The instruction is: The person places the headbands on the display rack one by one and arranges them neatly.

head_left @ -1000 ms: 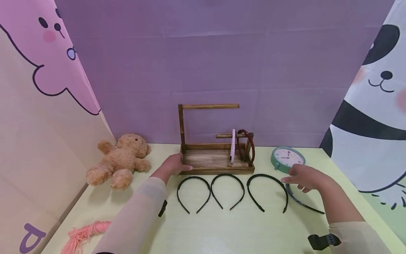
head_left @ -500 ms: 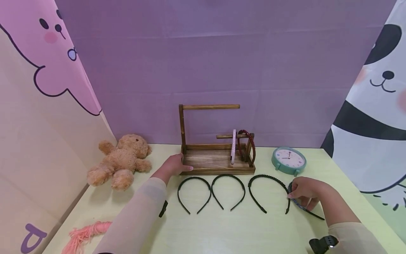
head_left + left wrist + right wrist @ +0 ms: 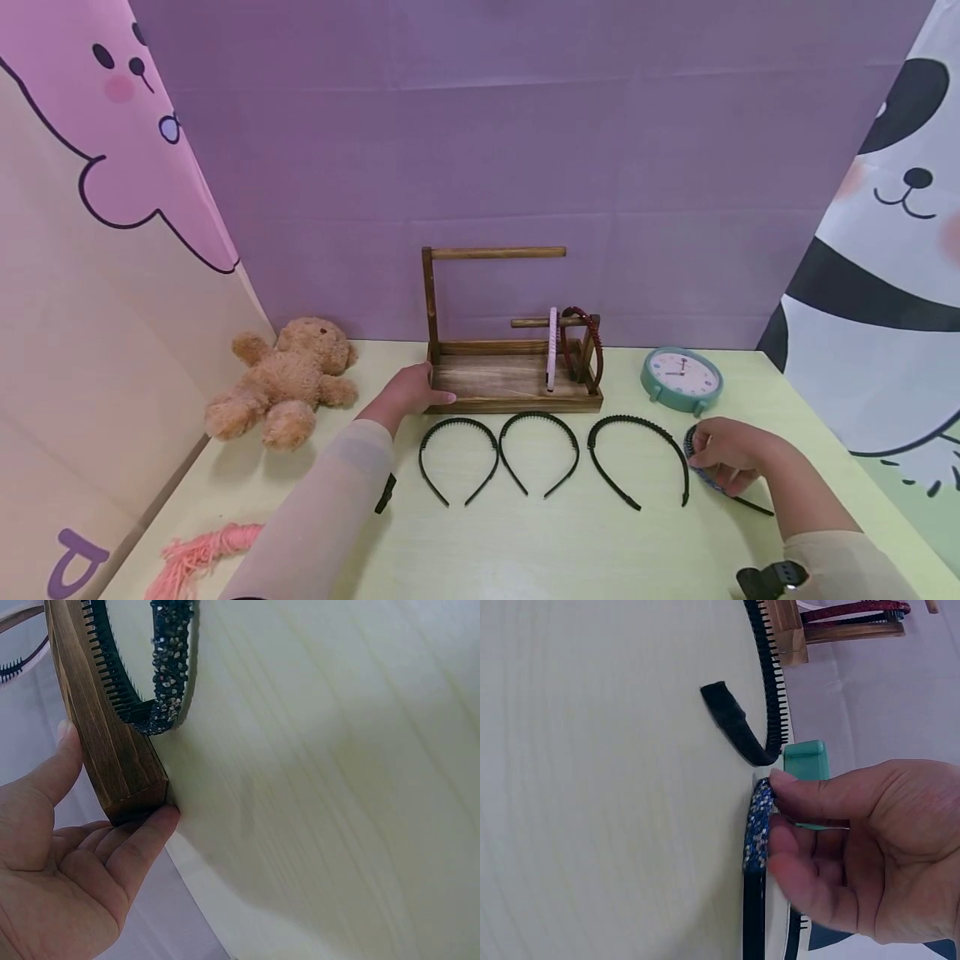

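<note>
My left hand [image 3: 407, 389] grips the left end of the wooden rack [image 3: 517, 406]; in the left wrist view its thumb [image 3: 71, 754] and fingers [image 3: 142, 844] lie around the base's corner. On the rack's lower bar hang a pale pink headband [image 3: 552, 350] and a dark red headband [image 3: 597, 346]. At the right, my right hand [image 3: 731, 454] pinches a blue glittery headband [image 3: 757, 829] between thumb and fingers, partly hiding it. Left of it, three dark headbands lie in a row on the table: one at left [image 3: 457, 421], one in the middle [image 3: 536, 414], one at right [image 3: 633, 419].
A green clock [image 3: 682, 379] lies behind my right hand. To the left sit a brown teddy bear [image 3: 292, 379] and a bundle of pink yarn [image 3: 213, 550]. A purple backdrop [image 3: 495, 167] rises behind the table [image 3: 525, 550]. The rack's upper bar [image 3: 495, 252] carries nothing.
My right hand has come down from beside the clock and taken hold of the blue headband. The rightmost dark headband has shifted slightly to the right. My left hand stays on the rack.
</note>
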The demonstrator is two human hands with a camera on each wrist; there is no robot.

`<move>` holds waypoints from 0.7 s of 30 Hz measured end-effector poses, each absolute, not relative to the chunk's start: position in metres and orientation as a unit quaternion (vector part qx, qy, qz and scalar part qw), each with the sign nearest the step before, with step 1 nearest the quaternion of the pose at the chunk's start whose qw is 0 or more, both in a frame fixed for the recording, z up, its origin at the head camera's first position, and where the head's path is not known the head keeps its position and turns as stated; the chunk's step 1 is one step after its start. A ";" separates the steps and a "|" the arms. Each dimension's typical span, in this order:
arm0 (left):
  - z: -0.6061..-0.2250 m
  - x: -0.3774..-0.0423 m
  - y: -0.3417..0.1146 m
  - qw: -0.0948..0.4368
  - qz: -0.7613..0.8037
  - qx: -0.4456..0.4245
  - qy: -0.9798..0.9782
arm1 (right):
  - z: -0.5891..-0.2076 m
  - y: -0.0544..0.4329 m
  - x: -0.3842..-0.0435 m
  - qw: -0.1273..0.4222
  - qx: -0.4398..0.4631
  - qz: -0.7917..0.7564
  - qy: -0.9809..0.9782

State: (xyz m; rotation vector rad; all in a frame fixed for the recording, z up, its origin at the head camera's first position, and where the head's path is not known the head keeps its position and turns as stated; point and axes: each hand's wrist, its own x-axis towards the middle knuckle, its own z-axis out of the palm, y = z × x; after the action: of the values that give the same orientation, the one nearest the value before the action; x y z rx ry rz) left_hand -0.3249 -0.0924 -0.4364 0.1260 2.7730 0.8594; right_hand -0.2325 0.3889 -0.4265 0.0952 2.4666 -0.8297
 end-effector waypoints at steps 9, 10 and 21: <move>-0.435 -0.324 -0.094 0.117 0.297 0.048 0.946 | -0.430 0.380 -0.240 0.266 0.047 -0.197 0.942; -0.435 -0.324 -0.094 0.117 0.297 0.049 0.946 | -0.430 0.378 -0.240 0.267 0.047 -0.187 0.944; -0.436 -0.325 -0.092 0.117 0.300 0.046 0.946 | -0.406 0.372 -0.235 0.232 0.029 -0.200 0.951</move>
State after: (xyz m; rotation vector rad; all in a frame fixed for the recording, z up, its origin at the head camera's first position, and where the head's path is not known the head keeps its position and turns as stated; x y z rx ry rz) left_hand -0.3254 -0.0923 -0.4364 0.1334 2.7686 0.8794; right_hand -0.2345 0.3722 -0.4064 0.0795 2.6145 -0.5501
